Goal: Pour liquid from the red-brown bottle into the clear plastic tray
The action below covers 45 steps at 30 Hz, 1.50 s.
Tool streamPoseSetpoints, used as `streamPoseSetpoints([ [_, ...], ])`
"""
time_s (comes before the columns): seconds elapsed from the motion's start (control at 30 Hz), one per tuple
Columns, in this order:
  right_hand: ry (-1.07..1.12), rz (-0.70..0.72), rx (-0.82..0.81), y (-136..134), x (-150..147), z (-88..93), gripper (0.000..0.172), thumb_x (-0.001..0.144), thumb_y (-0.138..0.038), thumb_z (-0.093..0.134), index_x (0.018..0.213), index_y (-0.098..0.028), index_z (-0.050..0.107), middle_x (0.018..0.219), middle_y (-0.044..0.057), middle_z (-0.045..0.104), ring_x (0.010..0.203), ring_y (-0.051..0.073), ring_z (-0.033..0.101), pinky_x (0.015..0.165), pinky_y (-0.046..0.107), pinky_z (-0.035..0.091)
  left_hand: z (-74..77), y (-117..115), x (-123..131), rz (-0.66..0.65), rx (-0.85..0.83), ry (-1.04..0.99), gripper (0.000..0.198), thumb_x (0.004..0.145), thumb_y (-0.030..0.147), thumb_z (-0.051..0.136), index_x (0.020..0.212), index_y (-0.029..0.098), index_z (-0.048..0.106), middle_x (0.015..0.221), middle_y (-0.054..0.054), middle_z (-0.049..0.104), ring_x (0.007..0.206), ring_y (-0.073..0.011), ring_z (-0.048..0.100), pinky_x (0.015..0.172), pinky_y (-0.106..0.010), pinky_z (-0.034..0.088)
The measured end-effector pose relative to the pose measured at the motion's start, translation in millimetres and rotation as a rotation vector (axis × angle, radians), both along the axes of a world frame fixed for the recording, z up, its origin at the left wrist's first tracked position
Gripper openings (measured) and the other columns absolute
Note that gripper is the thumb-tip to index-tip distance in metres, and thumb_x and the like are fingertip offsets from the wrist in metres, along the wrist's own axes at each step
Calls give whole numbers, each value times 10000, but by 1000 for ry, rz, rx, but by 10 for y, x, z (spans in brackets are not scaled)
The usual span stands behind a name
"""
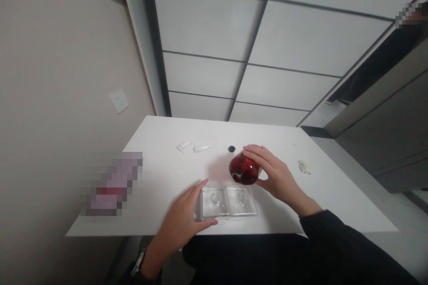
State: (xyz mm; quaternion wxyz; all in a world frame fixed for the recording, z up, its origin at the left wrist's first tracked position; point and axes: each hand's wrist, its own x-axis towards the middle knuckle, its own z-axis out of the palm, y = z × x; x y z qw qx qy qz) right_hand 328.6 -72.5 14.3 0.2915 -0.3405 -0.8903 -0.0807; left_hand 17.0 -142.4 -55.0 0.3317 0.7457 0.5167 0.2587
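Note:
My right hand (279, 178) is closed around a round, glossy dark red bottle (245, 170) and keeps it tilted just above the table. The bottle hangs over the far right edge of a clear two-part plastic case (228, 204), which lies open and flat. Each half of the case has a small clear shape inside; its contents are hard to make out. At the case's left side, my left hand (182, 213) grips it between thumb and fingers. Beyond the bottle lies a small black cap (232, 148).
Two clear, pointed plastic pieces, one on the left (185, 145) and one beside it (204, 148), lie toward the back of the white table (160, 136). A crumpled whitish item (304, 167) rests at right. A blurred-out pinkish object (115, 182) sits at left.

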Motion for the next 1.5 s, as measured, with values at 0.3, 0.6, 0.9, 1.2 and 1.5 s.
streamPoseSetpoints([
  [0.3,-40,104,83,142,-225,-17,837,949,-76,687,1680,-269,328,1504,191,647,1439,338,607,1114,600,591,9,-1,5,-4,-4,23,963,815,328,889,1651,236,419,1678,-127,496,1538,-336,505,1298,-535,396],
  [0.6,-100,126,142,131,-307,-52,785,1003,-60,625,1687,-284,312,1546,164,627,1474,282,580,1163,575,562,40,6,11,-6,16,1,964,814,296,890,1655,267,419,1664,-114,520,1531,-327,516,1297,-528,401],
  [0.9,-177,160,188,82,-316,40,683,974,-8,647,1597,-220,465,1562,161,614,1551,276,483,1205,568,516,59,1,27,-24,30,-27,923,832,330,887,1630,249,432,1633,-129,555,1505,-340,543,1276,-549,427],
  [1.2,-213,180,259,65,-319,102,597,966,10,651,1510,-211,541,1554,160,623,1588,270,416,1231,557,487,111,3,40,-38,20,-31,928,826,322,899,1626,258,434,1628,-115,559,1497,-339,547,1267,-533,440],
  [1.5,-264,168,285,62,-313,148,605,981,-3,645,1521,-243,518,1543,149,635,1553,262,471,1210,536,517,90,0,24,-55,26,-51,933,861,377,872,1651,246,395,1636,-132,548,1502,-339,541,1264,-527,440],
])
